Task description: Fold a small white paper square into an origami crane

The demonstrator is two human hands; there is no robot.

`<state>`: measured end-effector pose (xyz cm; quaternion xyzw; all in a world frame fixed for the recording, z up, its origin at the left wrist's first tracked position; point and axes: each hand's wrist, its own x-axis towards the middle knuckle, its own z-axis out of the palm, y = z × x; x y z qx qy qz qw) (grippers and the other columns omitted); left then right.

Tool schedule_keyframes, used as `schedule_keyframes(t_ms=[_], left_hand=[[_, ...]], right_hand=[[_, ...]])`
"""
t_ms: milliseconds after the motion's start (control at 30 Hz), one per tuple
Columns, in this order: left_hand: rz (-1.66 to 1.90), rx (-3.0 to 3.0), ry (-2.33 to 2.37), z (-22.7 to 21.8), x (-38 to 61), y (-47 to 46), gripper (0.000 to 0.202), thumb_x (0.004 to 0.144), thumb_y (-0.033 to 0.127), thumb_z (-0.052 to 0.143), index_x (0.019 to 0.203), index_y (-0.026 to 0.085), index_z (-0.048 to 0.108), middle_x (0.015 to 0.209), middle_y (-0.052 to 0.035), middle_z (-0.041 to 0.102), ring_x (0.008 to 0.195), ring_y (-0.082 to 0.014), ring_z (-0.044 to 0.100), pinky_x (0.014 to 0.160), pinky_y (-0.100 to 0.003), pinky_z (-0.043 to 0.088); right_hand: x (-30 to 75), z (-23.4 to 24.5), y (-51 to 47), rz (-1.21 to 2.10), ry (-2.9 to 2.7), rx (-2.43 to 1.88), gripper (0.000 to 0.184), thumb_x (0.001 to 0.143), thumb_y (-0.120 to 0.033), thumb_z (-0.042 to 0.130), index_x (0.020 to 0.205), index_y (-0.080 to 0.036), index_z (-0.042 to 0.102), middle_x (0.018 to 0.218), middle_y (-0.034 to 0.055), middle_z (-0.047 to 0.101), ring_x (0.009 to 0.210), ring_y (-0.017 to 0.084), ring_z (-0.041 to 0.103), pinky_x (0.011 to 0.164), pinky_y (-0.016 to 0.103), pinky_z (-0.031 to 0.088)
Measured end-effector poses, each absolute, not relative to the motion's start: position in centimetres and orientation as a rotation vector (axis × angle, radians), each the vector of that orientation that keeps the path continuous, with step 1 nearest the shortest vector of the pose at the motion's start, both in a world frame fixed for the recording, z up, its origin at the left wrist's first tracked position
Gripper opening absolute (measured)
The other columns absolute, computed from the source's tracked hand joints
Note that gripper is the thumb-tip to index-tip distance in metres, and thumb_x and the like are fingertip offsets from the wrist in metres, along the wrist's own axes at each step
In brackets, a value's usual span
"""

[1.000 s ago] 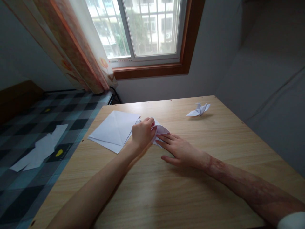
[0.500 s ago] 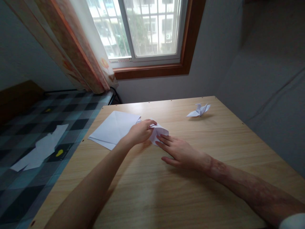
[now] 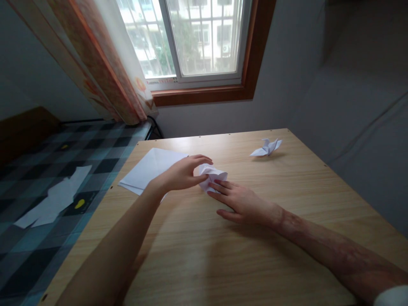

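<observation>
Left hand [image 3: 183,174] is curved over the left side of the folded paper [image 3: 214,173], fingers above and thumb below in a loose pinch on a raised flap. Right hand [image 3: 242,202] lies flat and spread on the table [image 3: 223,255], its fingertips pressing the paper's near edge down. The folded paper sits on the table between the two hands, in the far middle part of the top.

Likely faults: the raised flap could crease off its line if the pinch pulls sideways. The thin paper could tear at a fold if it is tugged against the pressing fingertips. The piece could slide on the smooth wood if that pressure eases.

Just left, partly under the left wrist, lie flat sheets [image 3: 148,168] reaching close to the table's left edge; a sweep of the forearm could push them off toward the checked bed cover [image 3: 38,170]. A paper bird [image 3: 266,147] rests well apart at the far right. The near half of the table gives wide room; the right edge runs beside the grey wall [image 3: 366,106].
</observation>
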<state>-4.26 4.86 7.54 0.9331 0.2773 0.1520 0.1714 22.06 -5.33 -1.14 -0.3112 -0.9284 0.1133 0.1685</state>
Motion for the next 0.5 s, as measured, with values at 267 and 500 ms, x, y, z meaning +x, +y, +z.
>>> schedule_keyframes(t_ms=[267,500], left_hand=[[0.498,2.870,1.009,7.4,-1.6,3.2,0.010,0.098,0.027,0.070,0.105,0.024,0.075,0.109,-0.0033,0.077,0.092,-0.0196,0.071,0.092,-0.035,0.053],[0.673,2.776,1.247,7.5,-2.0,3.3,0.019,0.106,0.030,0.056,0.103,0.022,0.073,0.100,-0.0037,0.074,0.073,-0.0153,0.063,0.067,-0.029,0.042]], right_hand=[[22.2,-1.3,-5.1,0.344,-2.613,-0.842,0.072,0.108,-0.042,0.064,0.173,-0.018,0.042,0.176,0.0180,0.045,0.167,0.035,0.039,0.136,0.058,0.037],[22.1,-1.2,-5.3,0.305,-2.632,-0.877,0.062,0.108,-0.043,0.066,0.163,-0.019,0.055,0.175,0.0187,0.047,0.164,0.038,0.043,0.133,0.060,0.040]])
